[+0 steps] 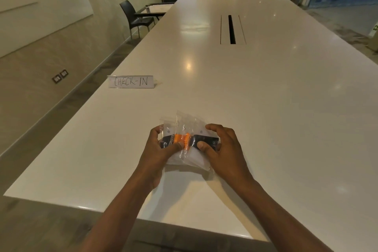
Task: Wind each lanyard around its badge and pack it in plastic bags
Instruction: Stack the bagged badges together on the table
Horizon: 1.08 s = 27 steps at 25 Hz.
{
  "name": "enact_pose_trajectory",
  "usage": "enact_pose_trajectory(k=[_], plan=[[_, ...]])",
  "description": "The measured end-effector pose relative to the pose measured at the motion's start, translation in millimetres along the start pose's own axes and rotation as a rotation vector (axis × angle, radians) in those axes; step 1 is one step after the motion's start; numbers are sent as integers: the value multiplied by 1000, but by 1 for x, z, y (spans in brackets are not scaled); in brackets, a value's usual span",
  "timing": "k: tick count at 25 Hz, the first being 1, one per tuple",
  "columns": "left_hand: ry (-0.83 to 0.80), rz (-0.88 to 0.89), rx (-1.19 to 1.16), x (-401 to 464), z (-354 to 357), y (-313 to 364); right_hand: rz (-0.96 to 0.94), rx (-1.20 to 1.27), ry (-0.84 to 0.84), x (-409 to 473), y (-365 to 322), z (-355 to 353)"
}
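Note:
Clear plastic bags (185, 125) sit bunched on the white table near its front edge, and both hands hold them. Inside show dark badges (205, 140) with orange lanyard (182, 139) wound around their middles. My left hand (161, 149) grips the left side of the bundle, thumb pressed on top beside the orange winding. My right hand (223, 147) grips the right side, thumb on the dark badge and fingers curled over the far edge. How many bags lie in the bundle I cannot tell.
A clear stand with a handwritten CHECK-IN sign (131, 81) stands to the far left. A cable slot (232, 29) runs along the long white table (266, 98). A dark chair (134, 17) stands off the left edge.

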State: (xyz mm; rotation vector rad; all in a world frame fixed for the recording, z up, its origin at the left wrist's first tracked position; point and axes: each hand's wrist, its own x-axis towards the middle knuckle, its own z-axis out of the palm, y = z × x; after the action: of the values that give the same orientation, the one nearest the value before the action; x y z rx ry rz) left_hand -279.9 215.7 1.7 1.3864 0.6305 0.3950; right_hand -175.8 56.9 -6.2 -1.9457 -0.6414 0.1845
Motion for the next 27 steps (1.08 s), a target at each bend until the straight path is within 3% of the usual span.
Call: enact_pose_trajectory(k=[7,13,18,27], plan=[[47,78,-24,39,-71,12,4,98,-31,48,-42,62],[124,83,14,92,-160,10,3,119,-12,89,-73,160],[95,76,30,132,-216,7,-16,110,22,116,-83,226],[73,250,269,196,-245,11,-26,19,152,157,-82,265]])
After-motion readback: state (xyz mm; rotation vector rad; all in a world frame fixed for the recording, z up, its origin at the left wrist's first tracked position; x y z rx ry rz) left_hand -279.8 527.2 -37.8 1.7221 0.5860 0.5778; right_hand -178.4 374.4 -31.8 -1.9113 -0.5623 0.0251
